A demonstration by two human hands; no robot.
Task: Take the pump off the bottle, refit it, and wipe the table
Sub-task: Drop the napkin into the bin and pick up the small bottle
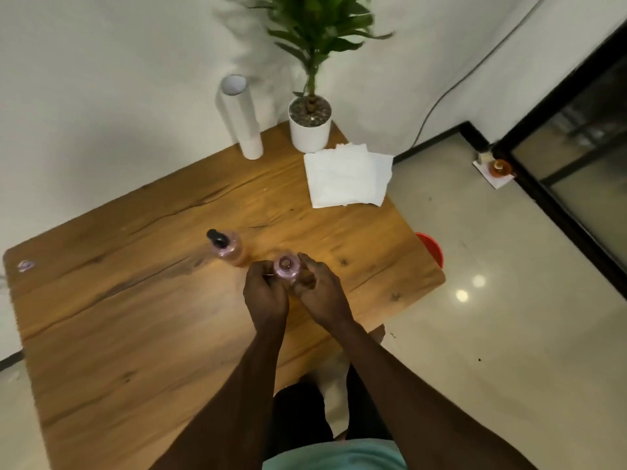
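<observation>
A small pink bottle [287, 268] stands on the wooden table [142, 300] near its right edge, its neck open at the top. My right hand [320, 293] grips the bottle from the right side. My left hand [266, 295] is curled just left of the bottle, and a thin tube [269, 275] pokes out from its fingers. That tube looks like the pump's stem; the pump head is hidden in the hand. A second bottle [230, 252] with a black pump [216, 237] fitted stands a little to the left.
A stack of white paper towels [346, 179] lies at the far right corner. Behind it stand a potted plant [310, 128] and a white roll [241, 120] against the wall. A small purple item [25, 265] lies at the far left edge. A red object [431, 247] sits below the table's right edge.
</observation>
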